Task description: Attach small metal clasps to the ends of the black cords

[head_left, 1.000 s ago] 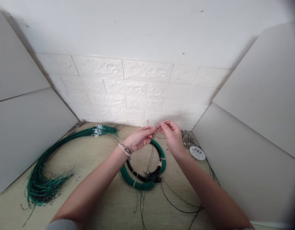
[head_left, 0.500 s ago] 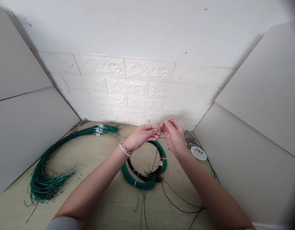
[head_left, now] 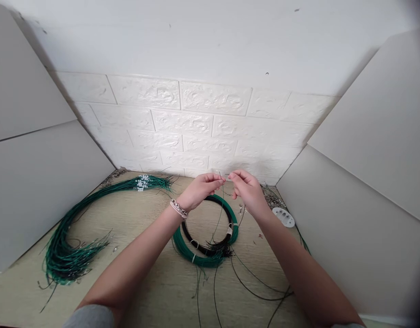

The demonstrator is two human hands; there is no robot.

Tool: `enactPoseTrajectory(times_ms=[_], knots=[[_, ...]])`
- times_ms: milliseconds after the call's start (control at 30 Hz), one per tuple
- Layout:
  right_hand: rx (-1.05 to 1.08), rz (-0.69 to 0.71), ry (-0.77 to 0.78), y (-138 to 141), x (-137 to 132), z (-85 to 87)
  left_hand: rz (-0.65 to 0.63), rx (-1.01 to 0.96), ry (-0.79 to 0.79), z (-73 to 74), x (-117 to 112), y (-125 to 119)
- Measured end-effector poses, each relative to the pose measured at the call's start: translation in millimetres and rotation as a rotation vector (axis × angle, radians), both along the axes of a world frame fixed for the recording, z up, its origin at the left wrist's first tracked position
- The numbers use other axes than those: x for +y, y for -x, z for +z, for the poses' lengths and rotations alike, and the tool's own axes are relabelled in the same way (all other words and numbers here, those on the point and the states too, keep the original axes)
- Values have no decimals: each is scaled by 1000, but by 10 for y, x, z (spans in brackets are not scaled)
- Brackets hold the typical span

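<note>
Fingers of the left hand (head_left: 200,190) and right hand (head_left: 248,193) pinch a thin wire (head_left: 219,210) above the green coil (head_left: 184,250) on the worktop (head_left: 144,228); holding the grips close together should steady its tip.

Head-worn camera, looking forward and down, close above tabletop (head_left: 144,282), facing wall (head_left: 210,109)

1. The coil of wire (head_left: 210,257) lies on the table (head_left: 144,228), at its middle.
2. The left hand (head_left: 199,190) and the right hand (head_left: 249,191) are side by side above the coil's far edge.
3. A thin wire (head_left: 220,214) hangs from the left fingertips onto the coil.
4. The long bundle of wires (head_left: 76,218) lies left of the coil.
5. The small dish (head_left: 285,217) lies right of the hands.
6. Loose wires (head_left: 250,284) lie before the coil.
</note>
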State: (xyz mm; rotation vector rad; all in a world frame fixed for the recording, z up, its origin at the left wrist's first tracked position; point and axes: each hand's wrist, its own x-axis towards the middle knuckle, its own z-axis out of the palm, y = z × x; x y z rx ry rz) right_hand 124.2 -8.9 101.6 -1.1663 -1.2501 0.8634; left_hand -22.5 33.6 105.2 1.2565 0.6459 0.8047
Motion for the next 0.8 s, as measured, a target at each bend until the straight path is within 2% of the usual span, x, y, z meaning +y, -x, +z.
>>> enactPoseTrajectory(times_ms=[67, 167, 333, 500, 600, 800], knots=[[-168, -50, -86, 5, -42, 24, -8, -58, 48, -8, 6, 2], [-342, -133, -233, 21, -87, 29, -60, -176, 205, -7, 4, 7], [-464, -200, -398, 66, -112, -19, -125, -331, 434, -11, 17, 22], [-597, -315, -581, 81, -127, -77, -195, -359, 507, -38, 35, 13], [-652, -328, -625, 81, -124, -104, -216, -356, 521, -47, 27, 3], [-666, -342, -562, 100, -104, -148, -214, -347, 509, -52, 12, 5]])
